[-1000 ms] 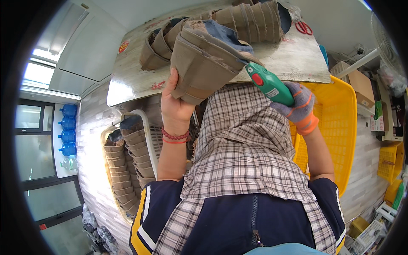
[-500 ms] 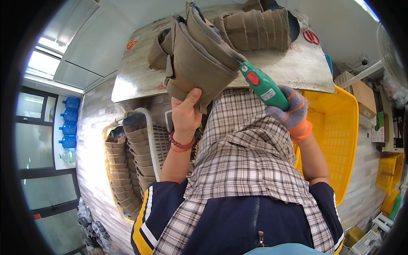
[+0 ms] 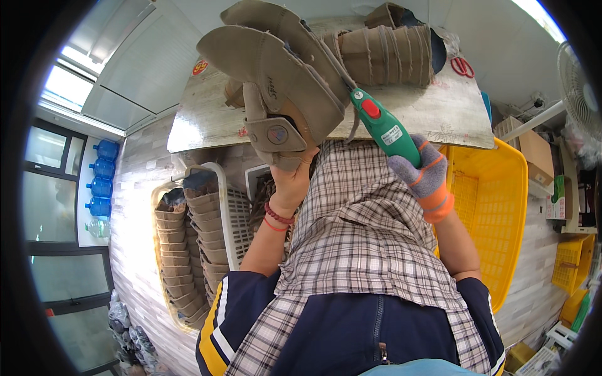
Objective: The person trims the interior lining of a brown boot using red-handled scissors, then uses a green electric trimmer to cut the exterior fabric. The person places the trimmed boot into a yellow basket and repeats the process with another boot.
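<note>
On the tabletop [image 3: 439,122] lie red scissors [image 3: 463,67]. The left grip [image 3: 293,180] pinches brown shoe uppers [image 3: 321,94]; the gloved right grip [image 3: 426,177] wraps round a green electric cutter [image 3: 387,128].

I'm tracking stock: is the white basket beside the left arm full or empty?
Not empty: rows of brown pieces are stacked inside the white basket. Whether it is completely full, I cannot tell.

A worktable with a pale, wood-grained top [image 3: 439,113] spans the frame's upper middle. A row of nested brown boot uppers [image 3: 384,57] lies across it at upper centre. Red-handled scissors [image 3: 462,67] lie toward the upper right; a round red sticker [image 3: 199,67] marks the upper left.
</note>
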Available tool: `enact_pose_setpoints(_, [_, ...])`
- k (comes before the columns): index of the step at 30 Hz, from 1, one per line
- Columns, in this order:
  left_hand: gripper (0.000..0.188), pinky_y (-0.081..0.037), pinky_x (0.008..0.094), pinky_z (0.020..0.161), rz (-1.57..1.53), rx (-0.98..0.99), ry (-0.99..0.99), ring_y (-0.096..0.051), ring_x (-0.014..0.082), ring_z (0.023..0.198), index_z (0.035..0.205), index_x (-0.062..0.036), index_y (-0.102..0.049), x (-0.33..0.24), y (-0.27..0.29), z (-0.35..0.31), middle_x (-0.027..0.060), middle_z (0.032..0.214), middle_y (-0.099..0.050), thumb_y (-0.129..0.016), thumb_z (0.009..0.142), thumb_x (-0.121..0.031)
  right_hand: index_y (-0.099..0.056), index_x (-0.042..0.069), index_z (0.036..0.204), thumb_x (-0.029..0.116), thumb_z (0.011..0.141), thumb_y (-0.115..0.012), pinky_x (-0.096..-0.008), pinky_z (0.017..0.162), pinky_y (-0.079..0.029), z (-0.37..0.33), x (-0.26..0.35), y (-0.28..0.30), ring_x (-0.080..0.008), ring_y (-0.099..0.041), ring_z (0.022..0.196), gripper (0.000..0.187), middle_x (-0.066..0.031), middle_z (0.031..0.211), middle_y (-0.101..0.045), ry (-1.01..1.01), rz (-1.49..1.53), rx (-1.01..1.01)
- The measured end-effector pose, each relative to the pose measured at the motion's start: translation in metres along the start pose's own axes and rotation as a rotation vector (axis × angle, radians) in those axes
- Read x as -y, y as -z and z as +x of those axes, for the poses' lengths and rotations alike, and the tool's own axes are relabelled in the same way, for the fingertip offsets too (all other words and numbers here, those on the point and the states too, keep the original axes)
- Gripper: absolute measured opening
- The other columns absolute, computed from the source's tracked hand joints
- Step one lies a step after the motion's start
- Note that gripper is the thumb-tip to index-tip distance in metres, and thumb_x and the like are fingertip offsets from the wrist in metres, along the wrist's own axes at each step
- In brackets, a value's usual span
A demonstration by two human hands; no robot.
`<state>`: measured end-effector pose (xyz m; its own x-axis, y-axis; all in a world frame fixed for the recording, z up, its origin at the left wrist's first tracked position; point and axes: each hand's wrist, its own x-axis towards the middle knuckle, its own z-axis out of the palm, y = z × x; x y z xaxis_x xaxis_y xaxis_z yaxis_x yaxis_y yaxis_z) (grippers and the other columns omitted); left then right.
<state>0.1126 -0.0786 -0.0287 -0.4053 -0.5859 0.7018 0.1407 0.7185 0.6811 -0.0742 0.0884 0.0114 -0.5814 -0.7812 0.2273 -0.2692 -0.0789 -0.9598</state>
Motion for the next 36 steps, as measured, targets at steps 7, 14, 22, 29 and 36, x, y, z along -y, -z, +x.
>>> enact_pose_setpoints(7, [0.026,-0.048,0.0332,0.081,0.241,0.127,-0.171,-0.062,0.0231,0.092,0.106,0.0011,-0.065,0.015,0.009,-0.016,0.0099,0.102,-0.065,-0.067,0.080,0.003,-0.061,-0.003,0.099,0.030,0.078,-0.076,-0.0209,0.054,-0.044,0.003,0.014,-0.005,-0.0056,-0.054,0.061,0.041,-0.0014,0.069,-0.061,-0.124,0.148,0.011])
enact_pose_setpoints(14, [0.029,-0.047,0.0352,0.086,0.269,0.187,-0.100,-0.057,0.0252,0.103,0.106,0.0022,-0.063,0.008,0.021,-0.027,0.0130,0.112,-0.061,-0.068,0.078,0.002,-0.061,-0.001,0.094,0.029,0.081,-0.072,-0.0210,0.051,-0.039,0.017,0.027,-0.008,-0.0053,-0.049,0.058,0.035,-0.0001,0.066,-0.057,-0.187,0.285,-0.075])
enact_pose_setpoints(22, [0.023,-0.047,0.0401,0.079,0.451,0.146,-0.252,-0.055,0.0326,0.104,0.100,-0.0055,-0.066,0.019,0.042,0.141,0.0128,0.109,-0.060,-0.068,0.077,-0.008,-0.059,0.000,0.095,0.032,0.086,-0.065,-0.0222,0.053,-0.039,-0.005,-0.015,0.035,-0.0088,-0.051,0.057,0.034,-0.0023,0.067,-0.055,-0.197,0.143,-0.235])
enact_pose_setpoints(29, [0.025,-0.045,0.0395,0.066,0.490,0.242,0.075,-0.060,0.0260,0.069,0.092,-0.0034,-0.066,0.079,0.018,0.293,0.0120,0.074,-0.063,-0.069,0.081,-0.026,-0.059,0.000,0.096,0.032,0.086,-0.065,-0.0222,0.052,-0.039,-0.016,-0.025,0.048,-0.0081,-0.051,0.058,0.035,-0.0009,0.069,-0.056,-0.194,0.146,-0.293])
enact_pose_setpoints(36, [0.034,-0.051,0.0356,0.081,-0.696,0.047,0.248,-0.062,0.0218,0.092,0.106,0.0027,-0.058,0.038,0.014,0.304,0.0101,0.100,-0.064,-0.067,0.086,-0.024,-0.060,0.000,0.095,0.018,0.081,-0.073,-0.0223,0.054,-0.042,-0.013,-0.024,0.060,-0.0065,-0.052,0.060,0.026,-0.0011,0.072,-0.058,-0.094,0.051,-0.384])
